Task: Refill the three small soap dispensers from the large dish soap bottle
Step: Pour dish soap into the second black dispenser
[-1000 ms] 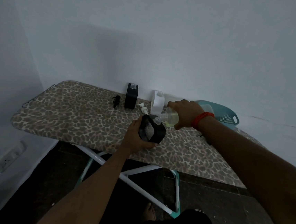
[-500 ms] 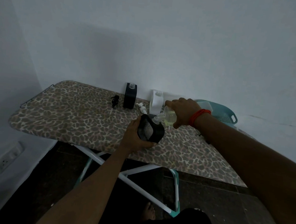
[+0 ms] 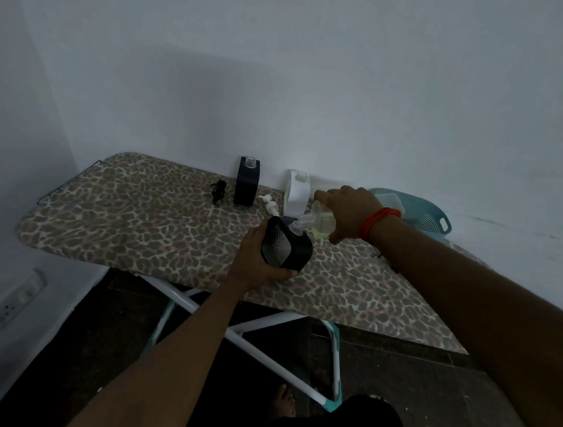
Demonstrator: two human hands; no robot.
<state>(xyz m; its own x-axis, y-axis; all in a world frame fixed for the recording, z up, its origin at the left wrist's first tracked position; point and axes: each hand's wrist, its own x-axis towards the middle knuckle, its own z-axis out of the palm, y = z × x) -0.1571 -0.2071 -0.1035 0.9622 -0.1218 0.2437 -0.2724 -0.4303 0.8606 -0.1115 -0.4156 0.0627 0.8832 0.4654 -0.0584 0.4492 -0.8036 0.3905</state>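
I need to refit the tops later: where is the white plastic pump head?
Head view, centre: the white plastic pump head lies on the leopard-print ironing board, between the upright black dispenser and white dispenser by the wall.

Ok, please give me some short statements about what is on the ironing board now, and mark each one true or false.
1. The left hand grips a black dispenser. True.
2. The right hand holds the soap bottle upright. False: it is tipped, with its neck at the dispenser's mouth.
3. The white dispenser has its pump on. False: its mouth is open, and a white pump lies on the board.
4. A second black dispenser stands near the wall. True.
5. The teal basket is left of the dispensers. False: it is to their right.
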